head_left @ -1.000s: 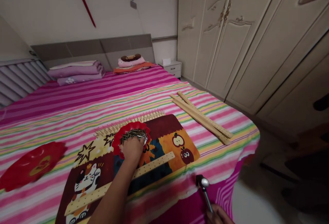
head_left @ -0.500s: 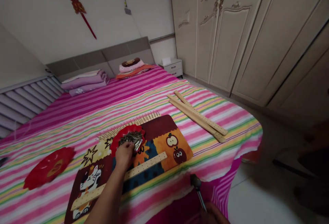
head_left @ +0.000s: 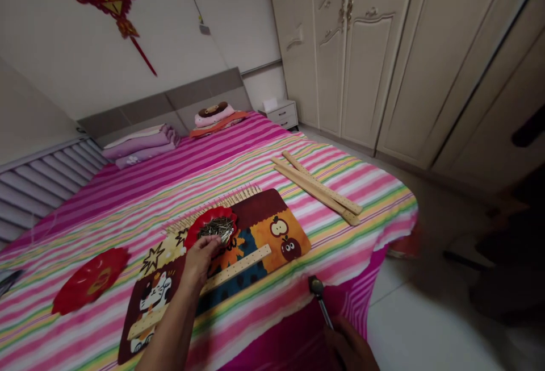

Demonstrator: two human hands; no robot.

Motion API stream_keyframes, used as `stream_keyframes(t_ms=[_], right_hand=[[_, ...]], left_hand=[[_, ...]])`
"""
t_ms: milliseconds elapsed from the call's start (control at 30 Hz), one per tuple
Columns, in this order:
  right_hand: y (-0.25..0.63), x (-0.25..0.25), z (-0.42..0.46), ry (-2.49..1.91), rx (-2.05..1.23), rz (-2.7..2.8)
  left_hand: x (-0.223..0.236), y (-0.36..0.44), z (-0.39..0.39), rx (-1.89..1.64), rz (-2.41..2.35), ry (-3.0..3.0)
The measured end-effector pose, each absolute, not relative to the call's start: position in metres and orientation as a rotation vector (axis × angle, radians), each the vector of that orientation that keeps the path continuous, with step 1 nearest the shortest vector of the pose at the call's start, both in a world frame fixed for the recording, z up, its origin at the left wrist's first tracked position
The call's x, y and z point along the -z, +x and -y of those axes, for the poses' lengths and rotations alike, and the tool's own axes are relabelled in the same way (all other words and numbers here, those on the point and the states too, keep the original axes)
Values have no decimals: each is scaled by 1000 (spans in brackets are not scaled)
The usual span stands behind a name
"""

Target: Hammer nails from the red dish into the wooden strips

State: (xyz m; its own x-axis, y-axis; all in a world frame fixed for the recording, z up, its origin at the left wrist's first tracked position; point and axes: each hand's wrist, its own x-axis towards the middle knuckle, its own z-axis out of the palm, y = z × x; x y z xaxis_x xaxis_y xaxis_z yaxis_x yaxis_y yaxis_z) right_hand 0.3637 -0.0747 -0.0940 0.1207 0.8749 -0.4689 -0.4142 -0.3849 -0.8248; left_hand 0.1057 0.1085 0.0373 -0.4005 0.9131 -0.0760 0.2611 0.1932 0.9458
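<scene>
A red scalloped dish [head_left: 193, 236] holds a heap of thin metal nails [head_left: 217, 228]. My left hand [head_left: 203, 254] is at the dish's near rim, its fingers pinched together by the nails; what they hold, if anything, is too small to make out. Below it a pale wooden strip with rows of small holes [head_left: 238, 267] lies across a patterned mat [head_left: 279, 209], partly hidden by my left forearm. My right hand [head_left: 347, 342], low at the bed's edge, grips a hammer [head_left: 324, 308] by the handle, its dark head pointing away from me.
Several strips studded with upright nails [head_left: 221, 206] lie behind the dish. More wooden strips [head_left: 317, 186] lie crossed on the striped bedspread [head_left: 374, 189] at right. A second red dish [head_left: 91, 281] is at left. Folded bedding [head_left: 142, 145] and a wardrobe [head_left: 366, 75] stand farther back.
The view has shifted slightly. My left hand has moved a little back from the nails toward the dish's near rim. The right hand still grips the hammer.
</scene>
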Motion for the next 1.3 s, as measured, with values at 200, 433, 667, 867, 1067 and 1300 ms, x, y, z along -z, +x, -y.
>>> stream_keyframes(t_ms=[200, 433, 667, 867, 1067, 1300], right_hand=[[365, 90, 83, -1368, -1471, 617], [366, 79, 82, -1421, -1407, 536], [366, 68, 82, -1342, -1361, 468], [370, 22, 70, -1218, -1339, 437], [365, 18, 70, -1059, -1554, 290], [358, 15, 69, -1355, -1384, 537]], left_hand=[[-23, 155, -98, -1136, -1515, 1056], [8, 179, -103, -1054, -1424, 1084], [22, 176, -109, -994, -1457, 1212], [12, 180, -104, -937, -1584, 1376], [11, 182, -104, -895, -1599, 1439], [20, 178, -102, -876, -1629, 1722]])
